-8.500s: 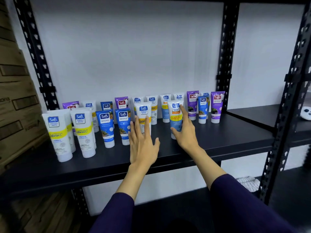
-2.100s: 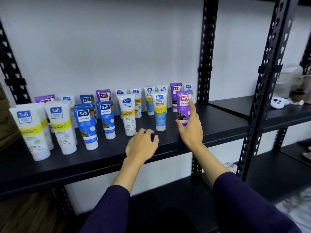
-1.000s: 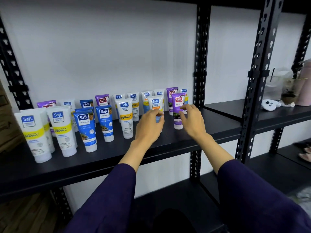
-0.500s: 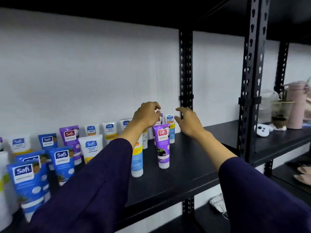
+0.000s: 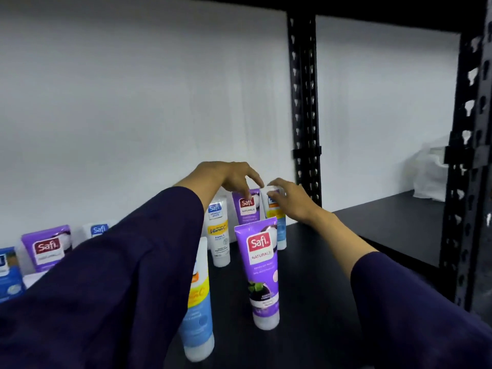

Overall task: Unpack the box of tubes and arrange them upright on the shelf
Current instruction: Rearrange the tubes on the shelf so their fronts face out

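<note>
Frame centre: left hand (image 5: 229,177) fingers pinch "Safi Naturals" purple tube (image 5: 246,209); right hand (image 5: 290,201) grips white tube (image 5: 275,217) top.

Single head-worn wide-angle cam, so no second view to overlap with. It sits close in at shelf (image 5: 332,275) height, facing forward along the board toward the white back wall (image 5: 133,102), with both sleeves filling the lower frame. The nearest tubes (image 5: 262,272) are almost under the lens, the black upright post (image 5: 303,102) is right of centre, and the edges bow from lens distortion.
</note>
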Available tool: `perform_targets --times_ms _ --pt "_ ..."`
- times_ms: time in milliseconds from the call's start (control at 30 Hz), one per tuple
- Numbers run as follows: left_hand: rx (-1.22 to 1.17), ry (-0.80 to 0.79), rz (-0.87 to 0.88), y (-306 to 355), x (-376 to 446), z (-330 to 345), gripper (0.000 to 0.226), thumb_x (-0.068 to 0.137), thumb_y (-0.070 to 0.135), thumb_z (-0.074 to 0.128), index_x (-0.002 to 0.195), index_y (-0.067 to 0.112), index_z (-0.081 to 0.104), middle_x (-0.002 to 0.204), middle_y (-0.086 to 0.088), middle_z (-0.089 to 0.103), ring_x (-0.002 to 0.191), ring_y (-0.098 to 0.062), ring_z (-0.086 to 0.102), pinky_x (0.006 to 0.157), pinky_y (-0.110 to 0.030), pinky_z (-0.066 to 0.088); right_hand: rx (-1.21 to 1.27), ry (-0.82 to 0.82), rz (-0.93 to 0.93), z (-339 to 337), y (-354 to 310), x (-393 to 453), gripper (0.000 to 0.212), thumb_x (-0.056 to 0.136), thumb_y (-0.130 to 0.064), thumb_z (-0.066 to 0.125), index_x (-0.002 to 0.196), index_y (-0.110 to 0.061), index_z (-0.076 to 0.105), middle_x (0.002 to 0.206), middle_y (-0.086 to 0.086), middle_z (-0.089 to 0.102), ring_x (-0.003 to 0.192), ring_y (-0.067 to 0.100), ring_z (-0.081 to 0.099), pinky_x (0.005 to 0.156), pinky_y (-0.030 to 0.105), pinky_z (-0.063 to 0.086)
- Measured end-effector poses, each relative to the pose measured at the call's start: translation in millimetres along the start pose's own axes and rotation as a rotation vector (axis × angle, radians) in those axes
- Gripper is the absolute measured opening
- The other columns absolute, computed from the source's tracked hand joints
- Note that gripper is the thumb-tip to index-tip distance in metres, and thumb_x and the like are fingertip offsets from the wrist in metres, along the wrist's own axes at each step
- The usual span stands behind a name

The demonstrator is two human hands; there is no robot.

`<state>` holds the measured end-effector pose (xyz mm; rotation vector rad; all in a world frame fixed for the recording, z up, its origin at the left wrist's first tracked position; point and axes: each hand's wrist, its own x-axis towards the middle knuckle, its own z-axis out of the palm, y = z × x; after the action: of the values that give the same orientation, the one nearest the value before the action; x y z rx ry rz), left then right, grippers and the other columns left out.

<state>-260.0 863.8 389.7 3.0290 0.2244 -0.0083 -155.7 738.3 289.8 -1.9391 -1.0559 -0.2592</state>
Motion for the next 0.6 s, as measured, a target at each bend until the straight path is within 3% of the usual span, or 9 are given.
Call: perform_targets --times_ms 100,167,233,300,467,600 --pt "0.072 0.026 0.04 -0.4 3.0 6.6 0.041 0.085 0.008 0.068 0.124 0.017 0.06 0.117 -0.008 0.061 0.103 -0.02 0.06 0.086 -0.034 0.055 0.126 0.038 -0.012 9.6 5.7 -7.3 0.022 0.097 -0.018 0.053 0.117 -0.011 0.051 0.104 0.01 0.062 0.09 0.022 0.061 0.068 0.019 0.048" --pt "0.082 0.06 0.061 -0.5 1.0 6.4 0.039 0.083 0.01 0.07 0.121 0.015 0.062 0.107 -0.006 0.064 0.1 -0.02 0.063 0.083 -0.033 0.056 0.157 0.075 -0.029 12.6 7.0 -12.2 0.019 0.097 -0.017 0.053 0.114 -0.012 0.049 0.102 0.012 0.064 0.088 0.024 0.064 0.073 0.029 0.054" --pt "0.059 0.087 0.069 0.7 -4.9 2.5 0.038 0.083 0.009 0.071 0.12 0.011 0.062 0.106 -0.008 0.065 0.102 -0.022 0.063 0.082 -0.032 0.055 0.196 0.108 -0.035 12.3 5.9 -18.5 0.011 0.097 -0.017 0.052 0.107 -0.016 0.047 0.099 0.012 0.064 0.088 0.025 0.066 0.076 0.035 0.055" --pt "0.013 0.143 0.086 2.5 -13.0 -5.8 0.035 0.084 0.009 0.07 0.119 0.009 0.062 0.109 -0.01 0.066 0.102 -0.022 0.063 0.079 -0.03 0.054 0.215 0.151 -0.036 7.7 4.6 -24.8 0.011 0.097 -0.016 0.052 0.104 -0.021 0.044 0.097 0.01 0.064 0.084 0.022 0.067 0.073 0.032 0.057" --pt "-0.09 0.492 0.149 18.1 -45.7 -41.1 0.03 0.086 0.002 0.064 0.116 0.009 0.065 0.118 -0.01 0.064 0.099 -0.017 0.058 0.074 -0.025 0.047 0.268 0.261 -0.063 -24.7 -20.7 -37.8 0.015 0.097 -0.011 0.05 0.11 -0.019 0.046 0.093 0.005 0.063 0.077 0.01 0.065 0.067 0.023 0.057" --pt "-0.242 0.689 0.19 39.9 -91.0 -70.3 0.032 0.091 0.005 0.06 0.123 0.008 0.062 0.124 -0.011 0.061 0.107 -0.018 0.057 0.072 -0.022 0.047 0.279 0.33 -0.146 -61.0 -71.2 -47.9 0.013 0.098 -0.009 0.048 0.11 -0.014 0.049 0.085 -0.003 0.06 0.064 -0.006 0.061 0.056 0.01 0.046"
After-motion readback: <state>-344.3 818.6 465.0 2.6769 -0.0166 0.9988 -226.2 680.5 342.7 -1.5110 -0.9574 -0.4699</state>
